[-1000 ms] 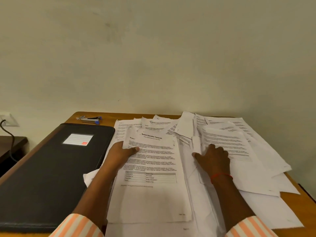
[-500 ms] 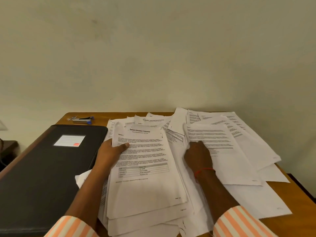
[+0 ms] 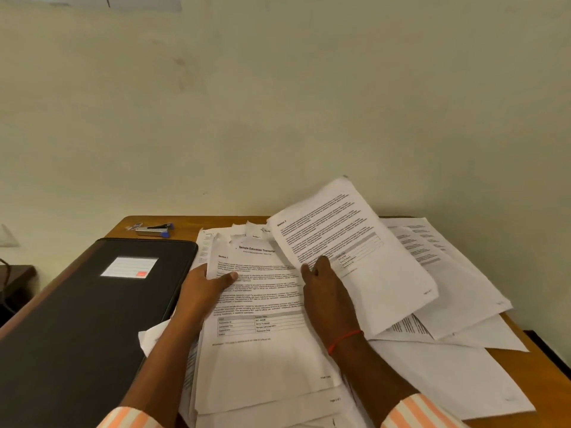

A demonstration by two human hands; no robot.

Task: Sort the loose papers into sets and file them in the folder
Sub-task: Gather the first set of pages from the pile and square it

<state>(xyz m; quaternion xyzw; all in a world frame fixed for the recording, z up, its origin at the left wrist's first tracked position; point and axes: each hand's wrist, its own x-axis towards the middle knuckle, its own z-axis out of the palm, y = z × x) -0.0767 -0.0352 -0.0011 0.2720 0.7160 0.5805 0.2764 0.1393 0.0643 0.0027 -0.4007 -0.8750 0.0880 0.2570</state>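
A stack of printed sheets [image 3: 262, 359] lies in the middle of the wooden desk, its top page headed "Sample Education Transcript". My left hand [image 3: 205, 284] grips the stack's upper left edge, thumb on the top page. My right hand [image 3: 324, 282] pinches a printed sheet [image 3: 364, 257] headed "Section 2" and holds it lifted and tilted above the pile. More loose papers [image 3: 457, 291] spread in overlapping layers to the right. The closed black folder [image 3: 77, 319] with a white label lies flat on the left of the desk.
A stapler with blue ends [image 3: 153, 230] sits at the desk's [image 3: 525, 344] far left corner behind the folder. The pale wall stands right behind the desk. A dark side surface with a cable [image 3: 12, 282] is at the far left.
My right hand went from resting on the right-hand papers to lifting one sheet up and tilting it over the pile. My left hand kept its grip on the stack.
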